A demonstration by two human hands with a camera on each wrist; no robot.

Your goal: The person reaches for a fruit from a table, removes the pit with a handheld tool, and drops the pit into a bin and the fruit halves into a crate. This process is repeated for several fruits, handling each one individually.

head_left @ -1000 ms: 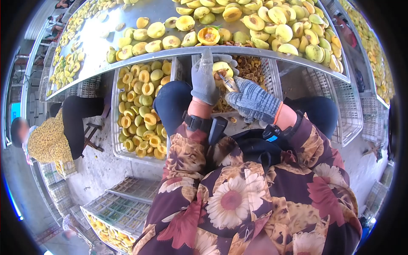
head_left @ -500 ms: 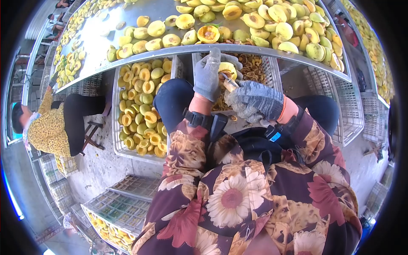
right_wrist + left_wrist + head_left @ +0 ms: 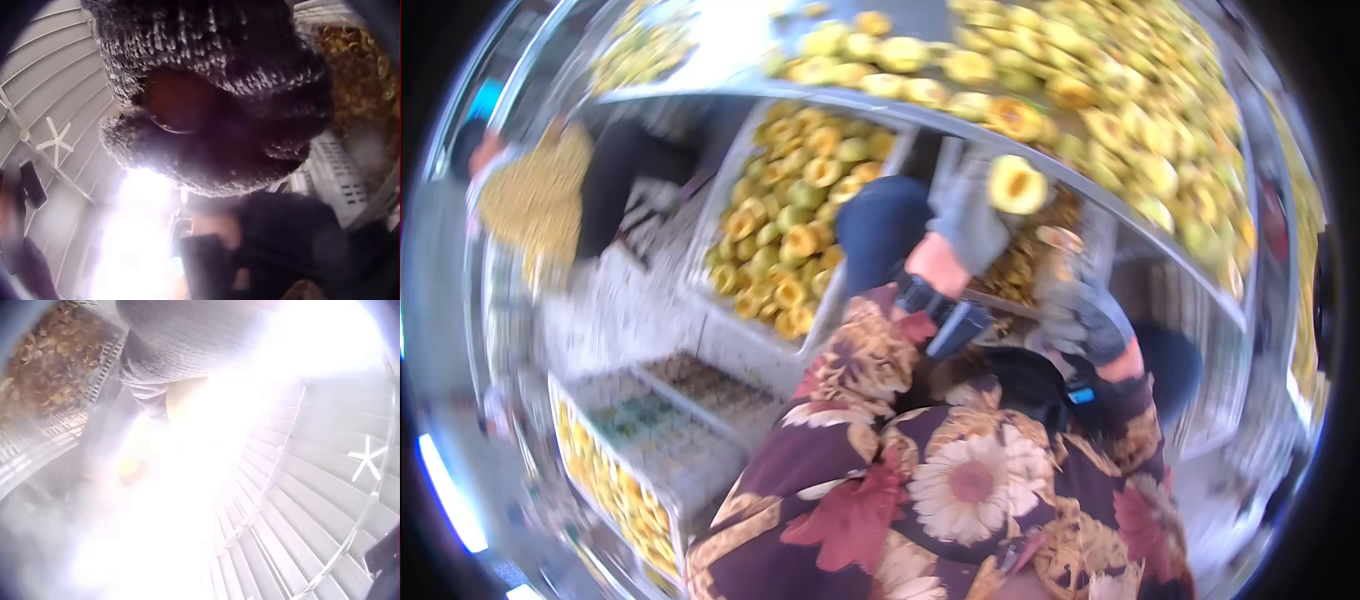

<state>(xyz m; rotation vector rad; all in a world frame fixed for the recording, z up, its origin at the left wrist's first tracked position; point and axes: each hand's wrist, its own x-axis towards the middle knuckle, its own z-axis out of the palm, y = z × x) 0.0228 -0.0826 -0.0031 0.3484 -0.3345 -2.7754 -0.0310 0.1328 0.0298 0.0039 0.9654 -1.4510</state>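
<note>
My left hand [image 3: 975,215], in a grey knit glove, holds up a yellow stone-fruit half [image 3: 1017,186] with a brownish hollow in its cut face. In the left wrist view the glove overlaps the pale edge of the fruit, partly lost in glare. Lower and to the right, my gloved right hand [image 3: 1087,322] is curled round a pitting knife; its rounded brown handle end [image 3: 184,103] shows among the fingers in the right wrist view. The blade is blurred. A pale, reddish-edged scrap [image 3: 1060,238] appears just beyond the right fingers, over a crate of pits and scraps [image 3: 1012,275].
A metal table [image 3: 750,60] heaped with fruit halves [image 3: 1150,170] spans the front, its raised edge just beyond my hands. Left of my knee stands a white crate [image 3: 700,270] full of pitted halves. More stacked crates [image 3: 650,430] stand behind at left. Another person [image 3: 535,195] sits further left.
The knife has come away from the fruit half, and the right hand has moved right and down. The left hand now turns the hollowed cut face upward. The head view has swung left.
</note>
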